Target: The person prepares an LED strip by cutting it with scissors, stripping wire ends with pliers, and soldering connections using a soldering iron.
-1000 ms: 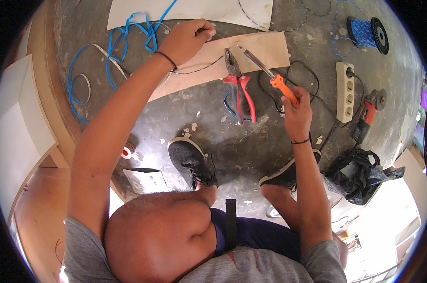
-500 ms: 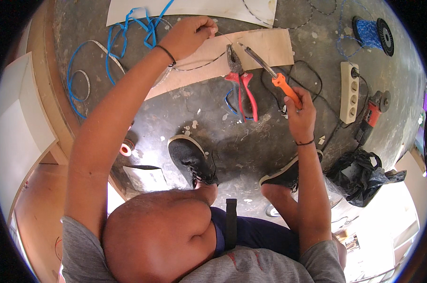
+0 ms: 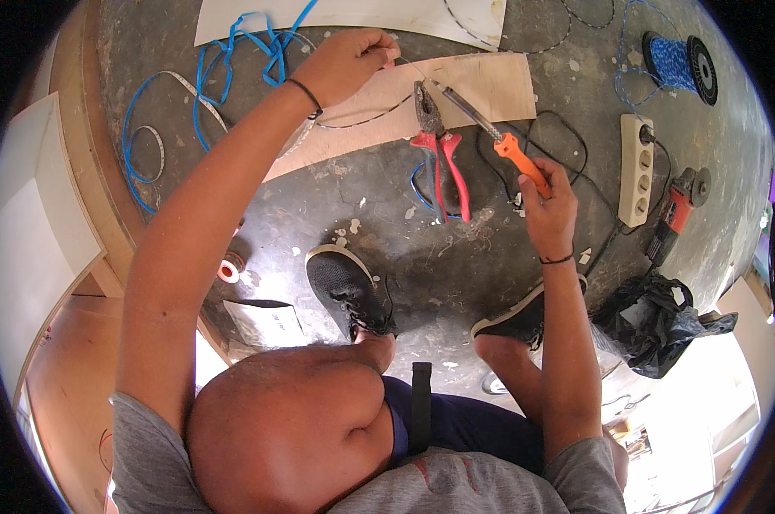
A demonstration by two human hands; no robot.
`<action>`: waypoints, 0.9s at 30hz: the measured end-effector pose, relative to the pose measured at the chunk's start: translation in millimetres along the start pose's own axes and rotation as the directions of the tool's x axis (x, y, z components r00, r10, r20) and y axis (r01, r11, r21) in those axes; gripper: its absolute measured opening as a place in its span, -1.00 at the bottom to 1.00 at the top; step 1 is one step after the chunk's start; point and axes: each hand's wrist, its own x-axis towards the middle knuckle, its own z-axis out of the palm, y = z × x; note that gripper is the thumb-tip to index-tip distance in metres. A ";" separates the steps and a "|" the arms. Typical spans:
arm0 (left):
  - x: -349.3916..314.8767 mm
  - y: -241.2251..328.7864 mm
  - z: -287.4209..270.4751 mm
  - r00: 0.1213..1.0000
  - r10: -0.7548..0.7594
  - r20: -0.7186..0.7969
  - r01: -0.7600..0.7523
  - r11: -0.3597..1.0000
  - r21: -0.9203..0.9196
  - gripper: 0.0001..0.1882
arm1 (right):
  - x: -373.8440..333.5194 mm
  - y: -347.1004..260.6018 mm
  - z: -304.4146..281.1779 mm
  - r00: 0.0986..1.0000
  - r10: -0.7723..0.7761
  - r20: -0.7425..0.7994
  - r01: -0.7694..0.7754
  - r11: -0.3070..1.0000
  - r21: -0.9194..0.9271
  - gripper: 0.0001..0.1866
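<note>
Beyond and left of the pliers [image 3: 428, 141], my left hand [image 3: 353, 65] pinches a thin wire [image 3: 411, 65] between closed fingertips. Right of the pliers, my right hand [image 3: 548, 204] wraps an orange-handled soldering iron [image 3: 509, 147] — its tip just beside the plier jaws, contact with the wire unclear. Under the plier head lies a wooden board [image 3: 499, 90]; well to the right, a power strip [image 3: 635, 176].
</note>
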 end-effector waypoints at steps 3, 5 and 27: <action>-0.2 -0.9 0.1 1.000 0.001 -0.009 -0.001 1.000 0.005 -0.76 | 1.0 -2.6 -0.9 1.000 -0.002 0.005 0.002 1.000 -0.019 -0.73; -0.1 -3.5 -0.4 1.000 0.006 0.001 -0.006 1.000 -0.005 -0.76 | 1.9 -4.9 -0.9 1.000 -0.027 0.002 0.027 0.999 -0.026 -0.73; -0.1 -1.4 1.3 1.000 0.002 0.002 -0.001 1.000 -0.029 -0.80 | 3.3 -7.6 0.7 1.000 -0.031 -0.005 0.030 0.998 -0.059 -0.73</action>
